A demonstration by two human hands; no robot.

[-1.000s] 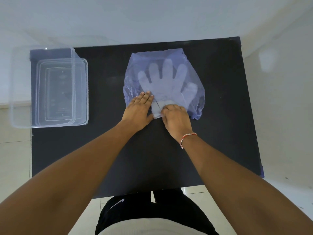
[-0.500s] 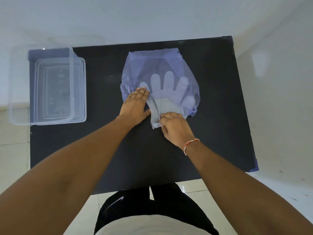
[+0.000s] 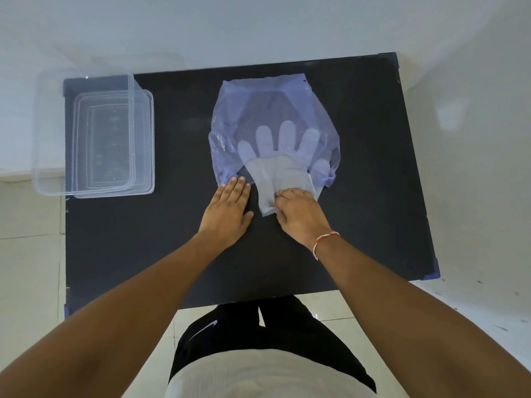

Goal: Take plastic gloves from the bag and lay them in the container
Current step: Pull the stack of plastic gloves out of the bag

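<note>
A bluish see-through bag [image 3: 267, 110] lies flat on the black table [image 3: 373, 168], its mouth toward me. A stack of clear plastic gloves [image 3: 283, 172] is halfway out of the bag, fingers still inside, cuff on the table. My right hand [image 3: 298, 215] pinches the cuff end of the gloves. My left hand [image 3: 228, 211] lies flat with its fingertips pressing the bag's near left corner. The clear container [image 3: 86, 133] stands at the table's far left with nothing in it.
The container overhangs the table's left edge. Bare black tabletop lies between the container and the bag and along the near edge. Pale floor tiles surround the table, with a white wall behind it.
My right hand has pulled the gloves toward me, so more of the cuff and palm is out of the bag. My left hand has slid back to the bag's near edge.
</note>
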